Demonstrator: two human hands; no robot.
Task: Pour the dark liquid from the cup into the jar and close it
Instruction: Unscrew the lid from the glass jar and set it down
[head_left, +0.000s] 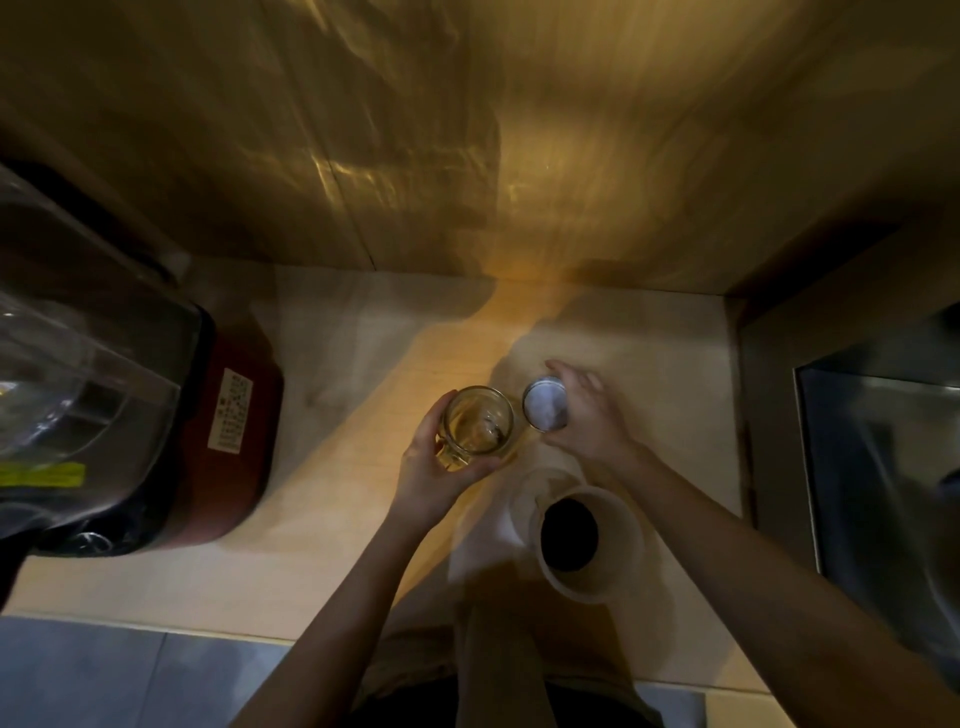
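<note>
A clear glass jar (479, 422) stands open on the wooden counter (322, 519), with a little pale liquid at its bottom. My left hand (436, 467) wraps around its left and near side. Just to the right, my right hand (587, 415) holds a round silver lid (544, 404), its inside facing up. A beige cup (592, 540) holding dark liquid stands nearer to me, below the lid, between my forearms. Neither hand touches the cup.
A red and black appliance (228, 447) with a clear plastic cover (88, 374) fills the left of the counter. A dark metal-framed box (878, 467) stands at the right. A wooden wall (467, 156) rises behind. Grey floor tiles (104, 675) show below the counter edge.
</note>
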